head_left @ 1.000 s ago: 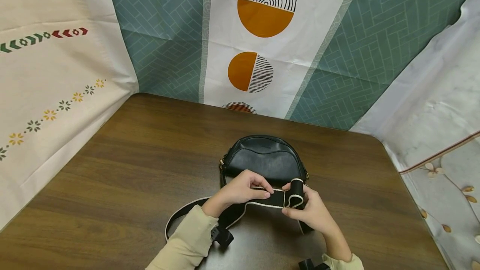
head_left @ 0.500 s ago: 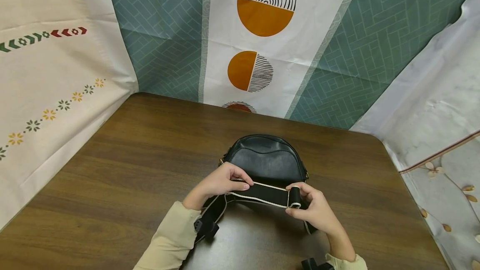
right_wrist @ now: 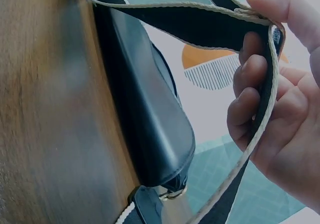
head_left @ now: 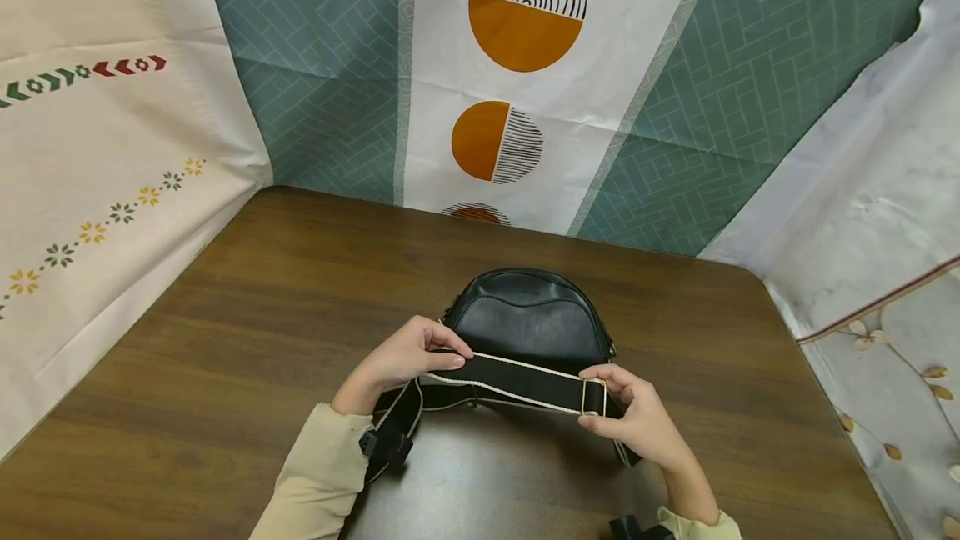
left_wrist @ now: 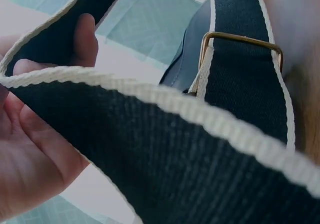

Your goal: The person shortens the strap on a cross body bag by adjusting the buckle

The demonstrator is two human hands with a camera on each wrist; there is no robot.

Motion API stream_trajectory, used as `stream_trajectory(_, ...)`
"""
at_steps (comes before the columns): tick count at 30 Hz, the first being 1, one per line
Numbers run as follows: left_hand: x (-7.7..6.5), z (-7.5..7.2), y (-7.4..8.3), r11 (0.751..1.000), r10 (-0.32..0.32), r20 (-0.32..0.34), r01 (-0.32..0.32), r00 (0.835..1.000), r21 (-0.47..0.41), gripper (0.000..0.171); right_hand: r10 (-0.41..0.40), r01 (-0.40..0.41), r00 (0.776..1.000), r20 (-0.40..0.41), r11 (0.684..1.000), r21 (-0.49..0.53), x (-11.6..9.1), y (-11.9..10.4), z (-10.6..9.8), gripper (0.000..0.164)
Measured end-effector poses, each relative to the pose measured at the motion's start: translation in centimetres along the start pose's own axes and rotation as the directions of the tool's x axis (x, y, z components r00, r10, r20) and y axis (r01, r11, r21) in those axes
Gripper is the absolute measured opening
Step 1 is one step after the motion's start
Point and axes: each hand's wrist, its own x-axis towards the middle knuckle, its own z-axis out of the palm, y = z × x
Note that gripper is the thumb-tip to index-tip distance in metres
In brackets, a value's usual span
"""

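Note:
A black half-round handbag lies on the table behind both hands. Its wide black strap, edged in cream, is stretched between them in front of the bag. At the left end, my left hand pinches the strap between thumb and fingers. My right hand grips it at a gold rectangular buckle, thumb below and fingers above and behind. In the right wrist view, curled fingertips show behind the strap. A second gold buckle appears on another stretch of strap in the left wrist view.
A brown wooden table carries the bag. Teal and white patterned cloth hangs at its far edge, with pale cloths along both sides. Loose strap trails below the left forearm. A black wrist camera sits on the left sleeve.
My left hand has slid leftward, away from my right hand, lengthening the strap between them. The strap loop standing up at the right buckle has shrunk until it lies flat there.

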Motion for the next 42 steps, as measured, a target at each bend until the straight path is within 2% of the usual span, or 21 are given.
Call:
stream_trajectory(11,-0.1,-0.2,-0.6,0.998,0.022,-0.043,-0.019,0.999,0.052,0.011,-0.014,0.014,1.000,0.018,1.000,0.007,0.0,0.2,0.1,0.042)
stream_trajectory(15,0.0,-0.1,-0.6,0.984,0.057,-0.046,-0.048,0.997,0.169,0.010,-0.003,0.003,1.000,0.009,0.999,-0.032,0.1,0.3,0.1,0.043)
stream_trajectory(19,-0.1,0.1,0.0,0.949,0.067,-0.056,-0.047,0.996,0.311,0.011,0.022,-0.023,1.000,-0.012,0.998,-0.061,0.2,0.2,0.3,0.044)
stream_trajectory(22,0.0,0.3,0.4,0.928,0.063,-0.057,-0.037,0.996,0.370,0.012,0.032,-0.032,0.999,-0.012,0.998,-0.057,0.2,0.1,0.3,0.044)
stream_trajectory(31,0.4,1.1,0.9,0.892,0.066,-0.028,-0.046,0.997,0.450,0.019,0.029,-0.028,0.999,0.044,0.999,-0.028,0.5,0.3,0.6,0.047)
stream_trajectory(37,0.5,2.1,1.6,0.906,0.027,-0.026,-0.013,0.999,0.424,0.031,0.051,-0.049,0.997,0.050,0.998,-0.048,0.6,0.3,0.9,0.048)
stream_trajectory(42,0.5,2.6,2.2,0.901,0.043,-0.001,-0.038,0.999,0.433,0.032,0.049,-0.047,0.997,0.066,0.998,-0.034,0.8,0.1,1.1,0.050)
